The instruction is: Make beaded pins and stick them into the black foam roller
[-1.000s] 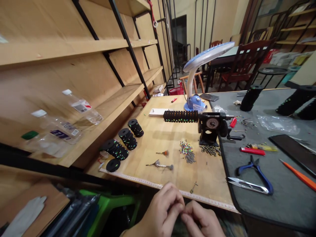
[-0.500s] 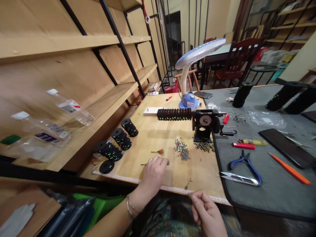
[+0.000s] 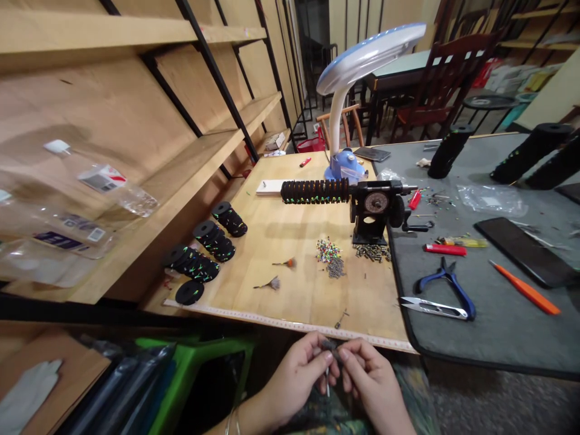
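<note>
My left hand [image 3: 304,370] and my right hand [image 3: 369,373] meet just off the table's front edge, both pinched closed. From the left fingers a thin pale stick [image 3: 328,382] points downward. Something small and dark sits between the fingertips of both hands, mostly covered by them; its kind is unclear. Beyond the hands, a small metal piece with a thin stem [image 3: 341,319] lies near the tape measure strip [image 3: 290,322]. Further left on the wood are an orange-tipped tuft [image 3: 290,263] and a grey tuft [image 3: 273,283], each with a thin stem.
A black crank device [image 3: 372,208] carries a ribbed black foam roll [image 3: 315,191]. Coloured beads [image 3: 327,249] and small metal parts [image 3: 371,252] lie before it. Black foam spools [image 3: 214,240] stand left. Blue-handled pliers [image 3: 446,284], thread snips [image 3: 435,308] and an orange tool [image 3: 525,289] rest on the grey mat.
My left hand has left the tufts on the table and come back to meet my right hand. The grey tuft it covered now shows. The view has shifted slightly.
</note>
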The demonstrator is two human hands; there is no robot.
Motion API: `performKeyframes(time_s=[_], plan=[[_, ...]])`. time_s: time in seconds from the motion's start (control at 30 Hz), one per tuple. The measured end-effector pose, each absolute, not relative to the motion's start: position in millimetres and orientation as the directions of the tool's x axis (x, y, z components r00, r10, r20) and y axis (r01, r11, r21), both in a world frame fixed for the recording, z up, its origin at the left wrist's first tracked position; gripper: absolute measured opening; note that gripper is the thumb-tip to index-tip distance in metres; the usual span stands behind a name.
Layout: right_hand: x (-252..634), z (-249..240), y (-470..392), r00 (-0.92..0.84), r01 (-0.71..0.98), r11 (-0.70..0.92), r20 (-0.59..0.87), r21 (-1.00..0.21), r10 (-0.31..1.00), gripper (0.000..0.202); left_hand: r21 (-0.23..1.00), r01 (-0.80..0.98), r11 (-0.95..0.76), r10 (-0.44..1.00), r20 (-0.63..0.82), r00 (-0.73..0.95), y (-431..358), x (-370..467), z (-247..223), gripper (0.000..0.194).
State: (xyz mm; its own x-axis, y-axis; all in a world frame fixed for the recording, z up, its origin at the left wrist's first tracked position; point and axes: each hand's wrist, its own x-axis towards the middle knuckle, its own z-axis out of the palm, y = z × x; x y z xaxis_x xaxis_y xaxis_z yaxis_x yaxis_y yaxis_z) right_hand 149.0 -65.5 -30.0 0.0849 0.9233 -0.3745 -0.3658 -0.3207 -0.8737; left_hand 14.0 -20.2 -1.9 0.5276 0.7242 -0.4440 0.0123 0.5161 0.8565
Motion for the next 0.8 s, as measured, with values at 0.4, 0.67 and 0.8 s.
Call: performKeyframes(time_s=[0.4,0.67,0.8], plan=[[148.1,-35.2,-67.1,0.078,-0.324,-0.309,-0.35,-0.894,0.933,0.046,0.867,0.099,0.489,0.695,-0.456,0.557,-24.2,11.6,-3.1,0.039],[148.3,-37.3,-68.2,0.085,-0.311,-0.351,-0.394,-0.883,0.915,0.05,0.854,0.078,0.514,0.705,-0.472,0.529,-25.8,16.1,-3.5,0.037],[149.5,-37.7,-69.8,0.068,-0.278,-0.362,-0.394,-0.89,0.917,0.048,0.847,0.092,0.524,0.724,-0.5,0.476,-25.4,16.9,-1.9,0.034]])
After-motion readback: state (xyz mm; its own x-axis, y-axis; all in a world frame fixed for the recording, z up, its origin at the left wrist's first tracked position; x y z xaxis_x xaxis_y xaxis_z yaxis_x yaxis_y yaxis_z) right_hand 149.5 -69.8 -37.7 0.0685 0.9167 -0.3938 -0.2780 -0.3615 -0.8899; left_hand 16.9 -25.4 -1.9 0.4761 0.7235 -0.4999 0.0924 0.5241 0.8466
